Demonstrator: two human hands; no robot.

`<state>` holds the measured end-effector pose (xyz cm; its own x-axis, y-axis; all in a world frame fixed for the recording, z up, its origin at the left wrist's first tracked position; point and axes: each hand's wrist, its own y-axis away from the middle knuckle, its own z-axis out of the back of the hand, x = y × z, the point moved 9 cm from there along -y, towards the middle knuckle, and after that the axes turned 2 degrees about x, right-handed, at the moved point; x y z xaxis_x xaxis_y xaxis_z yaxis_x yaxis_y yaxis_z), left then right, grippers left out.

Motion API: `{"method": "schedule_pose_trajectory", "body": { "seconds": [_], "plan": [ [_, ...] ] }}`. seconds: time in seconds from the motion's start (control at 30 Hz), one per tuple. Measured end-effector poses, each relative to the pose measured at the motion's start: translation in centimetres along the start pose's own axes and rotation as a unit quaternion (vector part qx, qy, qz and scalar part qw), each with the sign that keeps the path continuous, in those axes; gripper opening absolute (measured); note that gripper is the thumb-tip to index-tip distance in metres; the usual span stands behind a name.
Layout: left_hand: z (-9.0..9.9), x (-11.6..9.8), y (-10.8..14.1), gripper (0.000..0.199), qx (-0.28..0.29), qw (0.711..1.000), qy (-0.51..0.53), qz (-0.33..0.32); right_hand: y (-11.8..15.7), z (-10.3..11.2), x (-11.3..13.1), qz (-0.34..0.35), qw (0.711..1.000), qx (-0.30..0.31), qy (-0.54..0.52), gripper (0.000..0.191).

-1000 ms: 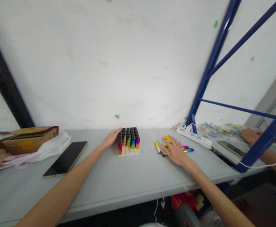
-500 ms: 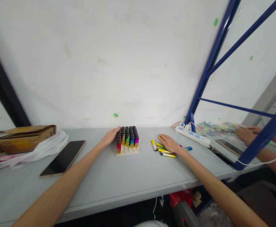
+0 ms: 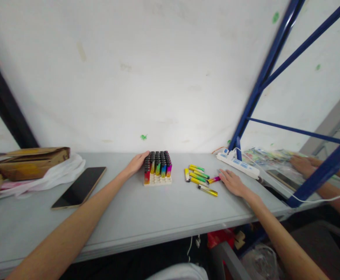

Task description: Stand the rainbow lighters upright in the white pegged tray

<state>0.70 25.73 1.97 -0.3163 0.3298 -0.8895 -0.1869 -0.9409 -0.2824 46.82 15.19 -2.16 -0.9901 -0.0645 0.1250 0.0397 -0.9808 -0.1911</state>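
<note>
A white holder tray stands on the grey table with rows of upright lighters, black tops up and bodies in bright colours. Several front slots have no lighter in them. My left hand grips the left side of the tray and its lighters, its fingertips partly hidden behind them. To the right lie several loose lighters, among them a yellow lighter, a gold lighter and a purple lighter. My right hand lies at the purple one's right end, fingers stretched out over the tabletop.
A dark phone lies left of my left forearm. Beyond it are a cardboard box and a white plastic bag. A power strip runs beside the blue metal frame. Another person's hands are at the far right.
My right hand has slid right, off the loose lighters, uncovering them. Some of these lie differently now. My left hand stays at the tray, and the view has shifted slightly.
</note>
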Motion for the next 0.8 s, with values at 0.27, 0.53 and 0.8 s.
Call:
{"method": "schedule_pose_trajectory", "body": {
  "seconds": [0.27,0.53,0.8],
  "plan": [
    [-0.1,-0.4,0.1,0.069,0.006,1.000,0.001,0.000,-0.7,3.3,8.2,0.125,0.979,-0.023,-0.159,0.055],
    [-0.2,-0.1,0.2,0.069,0.011,1.000,0.002,0.005,1.6,7.3,5.6,0.123,0.975,-0.035,-0.181,0.037],
    [-0.2,-0.4,0.4,0.070,0.006,1.000,0.010,0.018,2.4,3.6,6.3,0.014,0.990,0.014,-0.138,0.054]
  ]
}}
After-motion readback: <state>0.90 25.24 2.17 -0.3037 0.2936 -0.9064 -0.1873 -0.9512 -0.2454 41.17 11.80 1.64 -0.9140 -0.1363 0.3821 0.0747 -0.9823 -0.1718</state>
